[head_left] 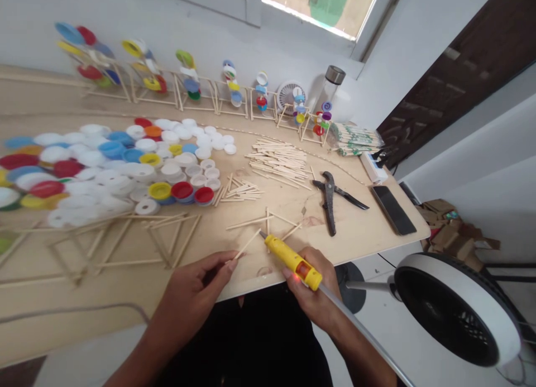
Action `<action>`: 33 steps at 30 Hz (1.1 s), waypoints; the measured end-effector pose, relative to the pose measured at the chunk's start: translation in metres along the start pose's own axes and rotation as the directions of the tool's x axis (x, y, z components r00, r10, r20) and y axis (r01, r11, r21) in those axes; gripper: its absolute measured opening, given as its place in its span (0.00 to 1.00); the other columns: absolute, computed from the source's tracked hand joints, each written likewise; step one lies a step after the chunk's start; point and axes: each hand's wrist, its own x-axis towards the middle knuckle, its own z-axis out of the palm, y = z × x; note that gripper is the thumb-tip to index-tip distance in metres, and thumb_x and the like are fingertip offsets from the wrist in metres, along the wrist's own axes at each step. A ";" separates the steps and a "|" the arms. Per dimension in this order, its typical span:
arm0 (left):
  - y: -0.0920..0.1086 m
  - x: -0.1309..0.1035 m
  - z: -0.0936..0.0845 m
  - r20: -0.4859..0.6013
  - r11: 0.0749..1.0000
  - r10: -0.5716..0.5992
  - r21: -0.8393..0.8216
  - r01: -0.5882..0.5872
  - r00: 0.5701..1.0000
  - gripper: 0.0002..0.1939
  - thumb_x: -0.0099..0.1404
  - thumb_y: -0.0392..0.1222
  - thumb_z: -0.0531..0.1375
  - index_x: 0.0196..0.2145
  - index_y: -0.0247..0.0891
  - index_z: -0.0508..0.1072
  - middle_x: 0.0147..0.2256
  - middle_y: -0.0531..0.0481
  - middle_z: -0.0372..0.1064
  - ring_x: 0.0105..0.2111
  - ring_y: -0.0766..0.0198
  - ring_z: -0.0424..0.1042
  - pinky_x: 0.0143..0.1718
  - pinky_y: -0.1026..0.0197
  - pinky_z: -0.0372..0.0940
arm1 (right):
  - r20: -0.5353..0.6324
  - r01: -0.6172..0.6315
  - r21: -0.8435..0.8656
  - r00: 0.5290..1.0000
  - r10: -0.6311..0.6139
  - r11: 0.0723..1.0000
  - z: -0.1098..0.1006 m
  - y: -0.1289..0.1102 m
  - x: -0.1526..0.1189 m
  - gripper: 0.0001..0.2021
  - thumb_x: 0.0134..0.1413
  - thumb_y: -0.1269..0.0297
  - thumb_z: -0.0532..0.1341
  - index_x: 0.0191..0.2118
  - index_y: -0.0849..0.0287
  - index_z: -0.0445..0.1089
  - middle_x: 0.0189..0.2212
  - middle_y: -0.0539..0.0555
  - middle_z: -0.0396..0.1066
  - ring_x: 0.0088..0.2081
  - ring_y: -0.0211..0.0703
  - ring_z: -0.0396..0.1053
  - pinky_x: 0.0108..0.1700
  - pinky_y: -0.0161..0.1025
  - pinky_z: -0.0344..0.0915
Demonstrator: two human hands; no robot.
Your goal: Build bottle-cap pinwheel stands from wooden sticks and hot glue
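Between thumb and fingers, my left hand [201, 289] pinches a thin wooden stick [248, 244] near its lower end. A yellow hot glue gun [288, 258] is gripped in my right hand [316, 289], its nozzle at or very near the stick's upper tip. A grey glue stick [355, 323] runs out of the gun's back, and a small red light glows on it. Just beyond the nozzle, several loose sticks [247, 222] lie on the wooden table, some crossing. Part of the right hand's fingers is hidden by the gun.
Bottle caps [113, 175] cover the left, behind stick frames [134, 247]. Stick piles [278, 161], a black cutter [329, 202] and a phone [393, 209] lie to the right. Cap wheels on stands [190, 91] line the wall. A floor fan [456, 309] stands beyond the table edge.
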 end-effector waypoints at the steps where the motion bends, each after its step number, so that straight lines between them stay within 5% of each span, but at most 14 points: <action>1: 0.000 0.000 0.000 0.001 1.000 0.003 0.004 -0.003 1.000 0.20 0.57 0.60 0.58 0.32 0.43 0.80 0.32 0.50 0.80 0.31 0.58 0.78 0.35 0.63 0.72 | 0.009 0.003 0.000 1.000 -0.003 1.000 0.000 0.000 0.000 0.14 0.58 0.55 0.57 0.25 0.56 0.59 0.22 0.47 0.61 0.25 0.38 0.60 0.28 0.36 0.54; 20: 0.001 0.000 -0.002 0.012 1.000 -0.022 0.006 0.022 1.000 0.20 0.56 0.61 0.58 0.31 0.42 0.79 0.30 0.51 0.79 0.31 0.58 0.78 0.34 0.65 0.72 | 0.075 0.062 -0.016 0.995 -0.061 0.998 -0.004 -0.005 0.001 0.14 0.58 0.55 0.57 0.26 0.56 0.60 0.23 0.48 0.62 0.26 0.38 0.60 0.31 0.37 0.55; 24: 0.000 0.000 -0.002 0.017 0.999 -0.002 0.042 0.001 1.000 0.20 0.57 0.61 0.57 0.31 0.44 0.79 0.32 0.52 0.80 0.31 0.59 0.78 0.35 0.64 0.72 | 0.069 -0.028 0.063 0.997 0.024 0.998 -0.014 -0.006 -0.001 0.14 0.56 0.56 0.59 0.25 0.56 0.59 0.22 0.46 0.60 0.25 0.37 0.59 0.29 0.35 0.54; 29: -0.006 0.004 0.000 -0.045 0.976 0.137 0.174 -0.127 0.990 0.19 0.60 0.59 0.55 0.34 0.45 0.79 0.32 0.53 0.79 0.30 0.61 0.77 0.33 0.66 0.70 | 0.019 -0.200 0.325 0.979 0.205 0.924 -0.029 0.005 -0.006 0.14 0.56 0.55 0.61 0.26 0.56 0.60 0.21 0.45 0.56 0.23 0.34 0.55 0.25 0.33 0.55; 33: -0.013 0.013 0.000 0.020 0.878 0.342 0.349 -0.328 0.939 0.17 0.64 0.54 0.52 0.37 0.44 0.78 0.30 0.52 0.77 0.29 0.62 0.75 0.33 0.63 0.68 | -0.037 -0.261 0.465 0.949 0.313 0.846 -0.024 0.021 -0.011 0.16 0.54 0.49 0.63 0.31 0.58 0.66 0.21 0.45 0.56 0.21 0.33 0.53 0.21 0.31 0.54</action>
